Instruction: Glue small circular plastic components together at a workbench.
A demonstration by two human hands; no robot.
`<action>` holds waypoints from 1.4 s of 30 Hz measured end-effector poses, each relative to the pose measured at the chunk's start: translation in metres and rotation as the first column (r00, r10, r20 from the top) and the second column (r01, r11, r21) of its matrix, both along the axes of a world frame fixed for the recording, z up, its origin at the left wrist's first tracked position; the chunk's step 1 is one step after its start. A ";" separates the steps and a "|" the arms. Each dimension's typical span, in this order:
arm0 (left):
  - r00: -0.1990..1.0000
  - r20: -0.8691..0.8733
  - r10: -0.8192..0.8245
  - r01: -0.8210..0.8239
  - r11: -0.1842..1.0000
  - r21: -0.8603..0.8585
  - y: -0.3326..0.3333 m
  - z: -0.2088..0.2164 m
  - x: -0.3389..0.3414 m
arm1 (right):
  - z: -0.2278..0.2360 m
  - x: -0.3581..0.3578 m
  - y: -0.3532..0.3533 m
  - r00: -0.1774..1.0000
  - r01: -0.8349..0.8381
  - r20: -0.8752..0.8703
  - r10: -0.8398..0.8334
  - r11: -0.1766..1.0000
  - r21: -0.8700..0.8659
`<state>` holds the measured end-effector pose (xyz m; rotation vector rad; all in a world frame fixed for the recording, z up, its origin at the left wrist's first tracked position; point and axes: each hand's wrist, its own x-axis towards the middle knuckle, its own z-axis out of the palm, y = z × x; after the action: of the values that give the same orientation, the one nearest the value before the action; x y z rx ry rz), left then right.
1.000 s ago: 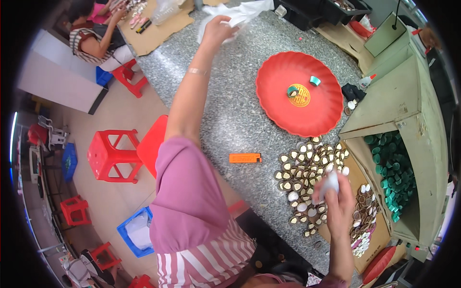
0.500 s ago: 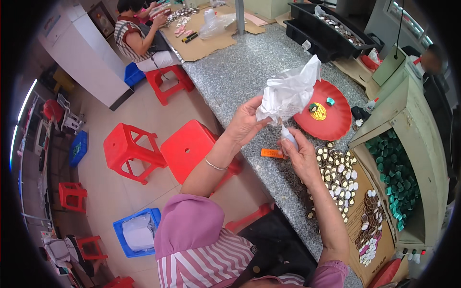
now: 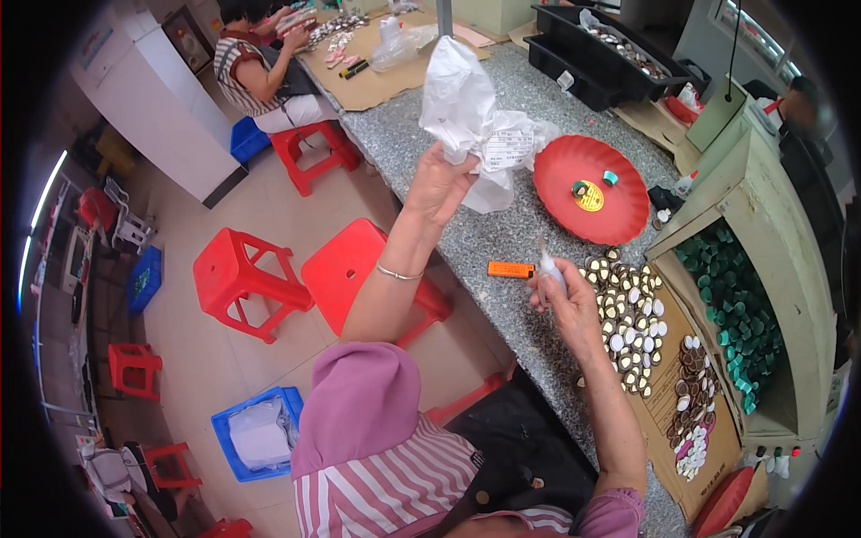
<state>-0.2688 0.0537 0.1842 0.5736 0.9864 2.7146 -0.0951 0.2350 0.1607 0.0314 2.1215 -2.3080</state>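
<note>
My left hand (image 3: 439,184) grips a crumpled white plastic bag (image 3: 462,99) with a printed label, held up over the counter. Lower and to the right, my right hand (image 3: 565,291) is closed around a small glue bottle (image 3: 550,269), its thin nozzle pointing up and away from the bag. An orange lighter (image 3: 510,269) lies on the granite just left of that hand. Beyond it sits a red scalloped plate (image 3: 574,215) holding two small green pieces (image 3: 611,178). Many small round white and cream pieces (image 3: 637,314) spread out beside my right forearm.
At right, a curved box (image 3: 771,233) holds green caps (image 3: 740,314). Brown and white pieces (image 3: 695,394) lie on cardboard (image 3: 659,421). Black trays (image 3: 610,63) stand at the far side. Red stools (image 3: 345,273) and a blue bin (image 3: 235,457) are left of the counter. A co-worker (image 3: 260,72) sits beyond.
My left hand has lifted the bag up and left, away from the glue bottle's nozzle. My right hand has lowered slightly, still holding the bottle. The bag has opened out more.
</note>
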 end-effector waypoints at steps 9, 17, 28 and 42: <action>0.999 0.046 -0.007 0.009 0.999 -0.051 0.028 -0.013 -0.012 | 0.006 -0.001 0.007 0.996 0.000 -0.091 -0.008 0.996 -0.085; 0.483 -0.875 -0.030 -0.836 0.280 -0.472 0.066 -0.015 -0.131 | 0.016 0.051 0.012 0.990 0.126 -0.038 -0.134 0.978 -0.168; 0.686 -0.722 -0.094 -0.510 0.645 -0.569 0.083 -0.045 0.166 | -0.015 0.294 0.066 0.434 0.889 -0.094 -0.896 0.443 -0.115; 0.428 -0.578 -0.695 -0.264 0.515 -0.815 0.192 -0.069 0.339 | -0.063 0.398 0.088 0.344 0.936 0.028 -0.938 0.341 -0.090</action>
<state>0.0701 0.2453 0.1149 1.7775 1.9892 1.0897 0.3026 0.3234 0.0975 1.7148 2.2941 -2.8294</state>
